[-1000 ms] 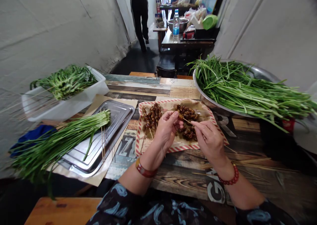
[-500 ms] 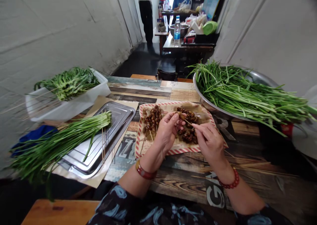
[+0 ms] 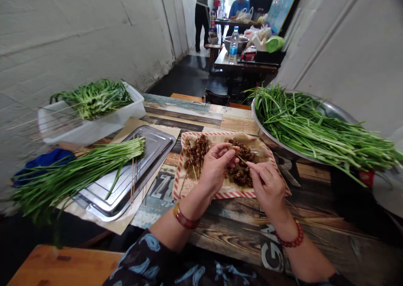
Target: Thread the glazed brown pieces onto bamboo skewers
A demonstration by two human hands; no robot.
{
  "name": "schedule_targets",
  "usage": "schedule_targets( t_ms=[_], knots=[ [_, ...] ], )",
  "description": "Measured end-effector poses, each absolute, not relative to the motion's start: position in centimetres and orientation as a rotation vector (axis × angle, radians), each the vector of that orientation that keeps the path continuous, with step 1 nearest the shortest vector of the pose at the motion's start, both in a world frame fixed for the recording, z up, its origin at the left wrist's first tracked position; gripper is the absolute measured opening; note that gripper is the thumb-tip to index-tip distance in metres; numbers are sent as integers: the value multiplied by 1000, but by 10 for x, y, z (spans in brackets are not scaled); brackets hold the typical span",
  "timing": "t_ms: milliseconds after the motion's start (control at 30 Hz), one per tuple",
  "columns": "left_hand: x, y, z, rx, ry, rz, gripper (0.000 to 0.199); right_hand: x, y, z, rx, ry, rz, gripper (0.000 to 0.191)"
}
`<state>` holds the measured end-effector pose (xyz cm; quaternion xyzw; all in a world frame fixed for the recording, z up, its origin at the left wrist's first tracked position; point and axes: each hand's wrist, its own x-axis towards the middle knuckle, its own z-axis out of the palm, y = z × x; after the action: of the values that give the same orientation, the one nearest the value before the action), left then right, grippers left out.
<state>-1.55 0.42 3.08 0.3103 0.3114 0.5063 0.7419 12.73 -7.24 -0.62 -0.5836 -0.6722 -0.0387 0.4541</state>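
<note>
Over a paper sheet with a red-striped border (image 3: 277,184), my left hand (image 3: 217,166) pinches a small glossy brown food piece, mostly hidden by the fingers. My right hand (image 3: 268,184) is closed on the lower end of a thin wooden skewer (image 3: 242,160), whose other end reaches to the piece in my left fingers. To the left on the paper lie skewered brown food pieces (image 3: 197,149), with their stick ends toward me. A loose pile of the same dark, shiny pieces (image 3: 242,177) sits behind and between my hands.
At left, a metal tray (image 3: 157,141) carries a bundle of green chives (image 3: 103,160) and several skewers. Beyond it stands a white plastic bin (image 3: 126,107) of greens. A large metal bowl (image 3: 340,109) of long greens is at right. Two people are farther back, near a water bottle (image 3: 233,46).
The camera view has shifted slightly, so the background sits farther right. My fingers have closed more over the food piece at the skewer. The standing person in the background has changed stance.
</note>
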Motion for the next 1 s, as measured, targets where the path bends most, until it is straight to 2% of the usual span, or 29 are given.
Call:
schedule_targets(
  t_ms=[700,1000],
  knots=[
    [-16,3,30,600,596,1066,42,127,-71,-5,-1364,-1646,-69,29],
    [-9,-2,24,674,633,1070,40,125,-73,-4,-1454,-1637,-107,21]
  ],
)
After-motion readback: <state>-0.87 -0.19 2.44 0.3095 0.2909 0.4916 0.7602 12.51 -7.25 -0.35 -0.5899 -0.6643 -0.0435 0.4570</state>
